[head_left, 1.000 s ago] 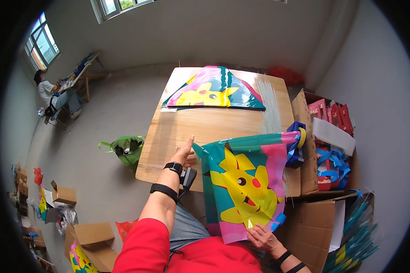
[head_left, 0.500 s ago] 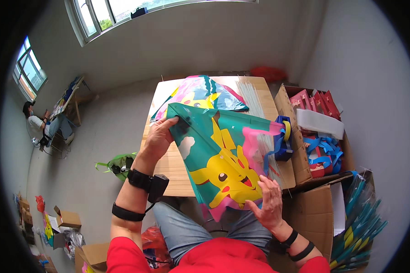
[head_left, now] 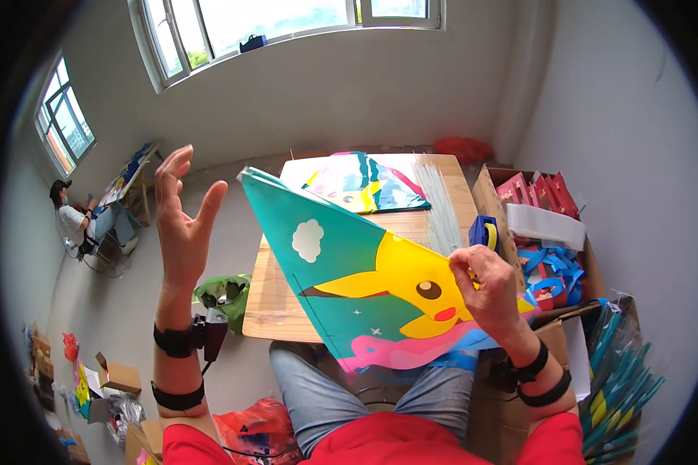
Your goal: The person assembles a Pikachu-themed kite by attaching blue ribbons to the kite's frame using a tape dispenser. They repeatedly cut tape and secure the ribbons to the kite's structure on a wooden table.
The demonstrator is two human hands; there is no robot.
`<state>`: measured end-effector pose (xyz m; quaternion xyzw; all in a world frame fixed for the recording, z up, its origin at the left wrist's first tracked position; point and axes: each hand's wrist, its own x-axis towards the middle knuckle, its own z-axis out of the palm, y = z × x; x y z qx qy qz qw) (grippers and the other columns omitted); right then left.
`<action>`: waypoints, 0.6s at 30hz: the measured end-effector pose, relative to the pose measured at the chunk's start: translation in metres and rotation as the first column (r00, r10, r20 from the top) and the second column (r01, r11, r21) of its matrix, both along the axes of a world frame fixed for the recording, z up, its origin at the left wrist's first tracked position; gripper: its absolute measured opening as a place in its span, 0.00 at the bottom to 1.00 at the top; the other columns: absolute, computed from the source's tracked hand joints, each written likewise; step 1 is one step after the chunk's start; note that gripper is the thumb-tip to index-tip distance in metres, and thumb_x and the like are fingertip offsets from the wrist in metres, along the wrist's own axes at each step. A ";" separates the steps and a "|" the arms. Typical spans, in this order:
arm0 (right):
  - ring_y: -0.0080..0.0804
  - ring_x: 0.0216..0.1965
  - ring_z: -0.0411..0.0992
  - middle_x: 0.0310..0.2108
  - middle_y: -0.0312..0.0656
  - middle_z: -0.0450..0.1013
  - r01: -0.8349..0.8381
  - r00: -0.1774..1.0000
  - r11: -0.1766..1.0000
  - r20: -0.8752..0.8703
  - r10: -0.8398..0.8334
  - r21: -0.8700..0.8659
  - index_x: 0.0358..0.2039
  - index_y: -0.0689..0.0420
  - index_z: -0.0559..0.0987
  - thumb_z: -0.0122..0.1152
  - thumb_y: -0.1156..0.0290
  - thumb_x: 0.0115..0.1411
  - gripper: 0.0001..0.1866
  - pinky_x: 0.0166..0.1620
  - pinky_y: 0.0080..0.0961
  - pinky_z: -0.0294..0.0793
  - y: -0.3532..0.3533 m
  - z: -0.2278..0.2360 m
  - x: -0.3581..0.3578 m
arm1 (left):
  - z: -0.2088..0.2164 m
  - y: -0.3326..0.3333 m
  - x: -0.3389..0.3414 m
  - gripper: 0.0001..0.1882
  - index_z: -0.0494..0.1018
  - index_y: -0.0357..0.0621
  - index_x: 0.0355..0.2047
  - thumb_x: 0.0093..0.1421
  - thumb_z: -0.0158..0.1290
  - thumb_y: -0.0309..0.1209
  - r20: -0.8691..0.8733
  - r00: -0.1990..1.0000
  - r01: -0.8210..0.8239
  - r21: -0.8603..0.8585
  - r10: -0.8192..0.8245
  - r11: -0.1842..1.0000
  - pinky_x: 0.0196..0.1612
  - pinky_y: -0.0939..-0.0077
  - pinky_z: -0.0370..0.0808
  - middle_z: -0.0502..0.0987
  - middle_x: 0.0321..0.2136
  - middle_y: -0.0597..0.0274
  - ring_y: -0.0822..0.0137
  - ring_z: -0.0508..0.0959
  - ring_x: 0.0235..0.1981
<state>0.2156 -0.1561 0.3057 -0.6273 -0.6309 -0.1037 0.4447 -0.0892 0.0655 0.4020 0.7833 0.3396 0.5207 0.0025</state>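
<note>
Wooden tabletop (head_left: pixel 275 310) carries a glossy printed piece (head_left: pixel 376 190) and thin pale rods (head_left: pixel 440 213). Teal-and-yellow plastic sheet (head_left: pixel 380 267) is up over the near edge, right hand (head_left: pixel 485 291) pinching it; left hand (head_left: pixel 184 221) raised and spread, holding nothing, near its left corner.

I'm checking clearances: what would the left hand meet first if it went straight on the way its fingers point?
Nothing close shows ahead of the left hand; the way looks free as far as the wall below the large window, though depth is hard to judge.
</note>
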 end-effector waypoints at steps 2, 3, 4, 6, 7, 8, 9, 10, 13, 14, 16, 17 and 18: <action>0.47 0.33 0.76 0.29 0.47 0.75 -0.027 0.994 0.999 0.110 0.030 -0.025 0.32 0.61 0.77 0.63 0.79 0.55 0.05 0.38 0.36 0.75 -0.003 0.022 0.006 | 0.011 -0.014 0.003 0.31 0.68 0.49 0.58 0.56 0.62 0.45 -0.331 0.941 0.133 0.195 -0.062 0.972 0.61 0.55 0.64 0.72 0.55 0.58 0.61 0.72 0.54; 0.47 0.33 0.76 0.29 0.48 0.75 -0.033 0.985 0.999 0.167 0.038 -0.032 0.32 0.61 0.77 0.63 0.79 0.55 0.05 0.38 0.36 0.75 -0.002 0.031 0.007 | 0.013 -0.019 0.007 0.30 0.69 0.49 0.57 0.56 0.62 0.44 -0.482 0.875 0.168 0.223 -0.041 0.960 0.62 0.54 0.63 0.73 0.53 0.58 0.60 0.73 0.54; 0.46 0.33 0.76 0.29 0.48 0.76 -0.043 0.978 0.999 0.203 0.048 -0.025 0.32 0.62 0.77 0.64 0.79 0.55 0.05 0.37 0.35 0.76 -0.001 0.039 0.007 | 0.012 -0.023 0.013 0.25 0.72 0.49 0.53 0.57 0.62 0.42 -0.559 0.818 0.282 0.182 -0.137 0.942 0.62 0.54 0.63 0.75 0.49 0.58 0.60 0.74 0.52; 0.45 0.33 0.77 0.30 0.49 0.76 -0.056 0.969 0.998 0.242 0.055 -0.001 0.33 0.62 0.78 0.64 0.78 0.56 0.05 0.36 0.34 0.77 0.004 0.052 0.008 | 0.011 -0.024 0.023 0.12 0.79 0.44 0.42 0.57 0.60 0.32 -0.599 0.696 0.466 -0.042 -0.396 0.884 0.55 0.62 0.71 0.81 0.34 0.59 0.60 0.80 0.39; 0.44 0.32 0.77 0.30 0.49 0.76 -0.060 0.966 0.998 0.254 0.052 0.025 0.33 0.63 0.78 0.64 0.78 0.56 0.05 0.35 0.33 0.77 0.006 0.058 0.010 | 0.009 -0.024 0.025 0.11 0.79 0.43 0.40 0.57 0.60 0.30 -0.562 0.707 0.447 -0.116 -0.430 0.887 0.49 0.65 0.73 0.81 0.32 0.59 0.61 0.80 0.36; 0.44 0.31 0.78 0.30 0.49 0.77 -0.069 0.950 0.997 0.308 0.051 0.046 0.33 0.63 0.79 0.65 0.77 0.57 0.05 0.34 0.32 0.78 0.009 0.063 0.014 | 0.005 -0.023 0.028 0.10 0.79 0.41 0.39 0.57 0.60 0.29 -0.524 0.714 0.432 -0.191 -0.464 0.881 0.44 0.67 0.75 0.80 0.30 0.59 0.61 0.80 0.32; 0.44 0.36 0.77 0.34 0.48 0.77 -0.056 0.963 0.998 0.261 0.064 -0.039 0.36 0.62 0.79 0.66 0.76 0.56 0.08 0.39 0.33 0.78 0.010 0.066 0.017 | 0.001 -0.022 0.030 0.08 0.79 0.40 0.37 0.56 0.60 0.27 -0.485 0.719 0.418 -0.270 -0.498 0.867 0.39 0.69 0.77 0.79 0.28 0.59 0.62 0.80 0.29; 0.44 0.39 0.76 0.37 0.47 0.77 0.011 0.912 0.995 0.407 -0.052 0.102 0.38 0.62 0.78 0.66 0.75 0.55 0.10 0.42 0.33 0.77 0.011 0.065 0.018 | -0.003 -0.017 0.035 0.07 0.78 0.38 0.36 0.57 0.59 0.25 -0.491 0.731 0.466 -0.148 -0.474 0.872 0.28 0.73 0.75 0.78 0.26 0.58 0.63 0.79 0.25; 0.43 0.45 0.73 0.43 0.46 0.75 -0.038 0.858 0.986 0.511 -0.050 0.160 0.43 0.59 0.78 0.67 0.74 0.53 0.16 0.48 0.36 0.74 0.003 0.034 0.016 | -0.010 0.003 0.041 0.05 0.78 0.35 0.35 0.58 0.57 0.22 -0.440 0.805 0.436 -0.016 -0.398 0.900 0.31 0.74 0.75 0.77 0.27 0.57 0.64 0.79 0.26; 0.45 0.47 0.72 0.47 0.47 0.73 -0.128 0.915 0.990 0.394 0.092 0.065 0.46 0.60 0.76 0.68 0.74 0.52 0.19 0.49 0.36 0.73 0.005 0.010 0.006 | -0.010 0.011 0.040 0.05 0.78 0.35 0.35 0.57 0.57 0.21 -0.398 0.825 0.436 -0.005 -0.402 0.900 0.31 0.75 0.75 0.77 0.27 0.57 0.65 0.79 0.26; 0.48 0.51 0.71 0.52 0.50 0.71 -0.137 0.966 0.975 0.193 0.170 -0.173 0.51 0.60 0.73 0.68 0.74 0.51 0.25 0.52 0.36 0.73 0.013 -0.030 0.012 | -0.007 0.029 0.036 0.06 0.78 0.35 0.36 0.58 0.56 0.20 -0.358 0.853 0.422 0.042 -0.381 0.905 0.32 0.77 0.76 0.78 0.28 0.58 0.68 0.80 0.28; 0.49 0.53 0.70 0.54 0.51 0.69 -0.093 0.981 0.959 0.141 0.135 -0.268 0.52 0.61 0.71 0.67 0.74 0.51 0.27 0.53 0.36 0.72 0.017 -0.049 0.021 | -0.005 0.037 0.031 0.06 0.78 0.37 0.37 0.58 0.56 0.22 -0.346 0.868 0.398 0.055 -0.357 0.916 0.33 0.73 0.77 0.78 0.29 0.57 0.63 0.80 0.29; 0.51 0.55 0.69 0.56 0.52 0.68 -0.060 0.992 0.928 0.078 0.095 -0.368 0.54 0.61 0.70 0.67 0.73 0.51 0.29 0.55 0.36 0.71 0.021 -0.069 0.028 | -0.004 0.045 0.025 0.06 0.78 0.37 0.37 0.58 0.56 0.22 -0.372 0.884 0.358 0.144 -0.285 0.923 0.34 0.73 0.77 0.79 0.30 0.57 0.63 0.80 0.30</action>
